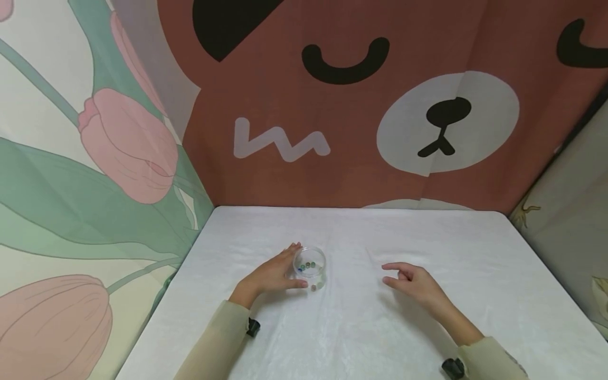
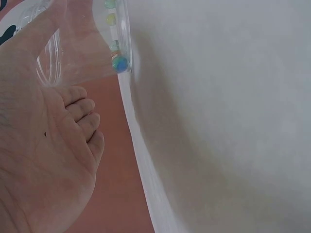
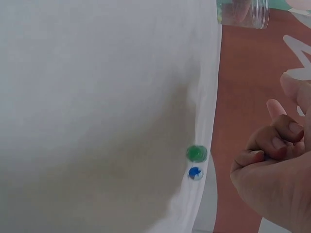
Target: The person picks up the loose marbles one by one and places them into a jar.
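Note:
A clear plastic jar [image 1: 323, 266] stands upright left of the table's middle, with several small glass marbles [image 1: 307, 265] in its bottom. My left hand [image 1: 273, 277] holds the jar from its left side, thumb on the near side and fingers toward the far side. In the left wrist view, blue and green marbles [image 2: 119, 63] show through the jar wall. My right hand [image 1: 420, 287] hovers right of the jar, index finger and thumb extended and apart, other fingers curled in. A green marble [image 3: 197, 153] and a blue-and-white marble [image 3: 195, 173] show near it in the right wrist view.
A white cloth covers the table [image 1: 332, 338]. Behind it hangs a brown bear-print cloth [image 1: 266, 184], with a tulip-print cloth [image 1: 128, 148] at the left and a pale curtain [image 1: 570, 211] at the right.

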Demonstrator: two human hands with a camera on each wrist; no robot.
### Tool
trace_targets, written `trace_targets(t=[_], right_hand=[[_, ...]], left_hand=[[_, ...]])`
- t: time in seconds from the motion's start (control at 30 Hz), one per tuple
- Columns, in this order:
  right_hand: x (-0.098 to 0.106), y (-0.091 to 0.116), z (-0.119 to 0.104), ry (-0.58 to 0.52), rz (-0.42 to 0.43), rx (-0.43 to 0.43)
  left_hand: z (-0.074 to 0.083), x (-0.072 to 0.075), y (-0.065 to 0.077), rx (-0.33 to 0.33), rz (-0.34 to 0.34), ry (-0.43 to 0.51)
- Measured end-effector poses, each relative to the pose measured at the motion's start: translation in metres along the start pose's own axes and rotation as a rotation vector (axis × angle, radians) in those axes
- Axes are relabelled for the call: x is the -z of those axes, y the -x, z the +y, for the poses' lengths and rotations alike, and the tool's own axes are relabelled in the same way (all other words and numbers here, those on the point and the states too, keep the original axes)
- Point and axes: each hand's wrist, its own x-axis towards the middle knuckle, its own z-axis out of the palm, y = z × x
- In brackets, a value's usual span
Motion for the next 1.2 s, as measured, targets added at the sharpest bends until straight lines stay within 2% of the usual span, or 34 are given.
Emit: trace_targets(t=[0.2, 0.37, 0.67, 0.9, 1.2], right_hand=[[0.012, 0.006, 0.009, -0.007, -0.022, -0.002], [0.023, 0.009, 0.015, 0.041, -0.005, 0.000], [0.039, 0.001, 0.031, 0.105, -0.023, -0.077], [0.047, -0.006, 0.043, 0.107, -0.084, -0.129], [0.049, -0.009, 0.048, 0.172, -0.099, -0.113]], left_hand=[[-0.001, 0.000, -0.001, -0.006, 0.004, -0.006], [-0.002, -0.001, -0.001, -0.005, 0.004, -0.004], [-0.003, -0.002, -0.001, 0.006, 0.002, -0.019], [-0.003, -0.002, -0.001, 0.009, 0.001, -0.014], [-0.003, -0.001, -0.002, 0.014, -0.003, -0.006]])
